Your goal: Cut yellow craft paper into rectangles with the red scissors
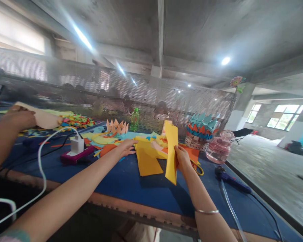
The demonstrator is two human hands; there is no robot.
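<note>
Blue worktop (121, 183) under a bare concrete ceiling, mesh screen (141, 89) behind. Far left, a co-worker's hand (21, 117) holds pale paper (42, 116) near a scrap pile (78, 121); then purple power strip (73, 156). Left hand (126, 148): fingers loosely spread, tips at the left edge of the yellow sheets (149, 163) lying mid-table; firm contact, can't tell. Right hand (183, 158) pinches the folded yellow paper (171, 154), held upright just right of those sheets. Step looks like handling single yellow pieces; next move probably calls for left fingers steadying the sheets, right keeping its pinch. Further right: woven basket (197, 142), pink jar (218, 150), glue gun (234, 182).
</note>
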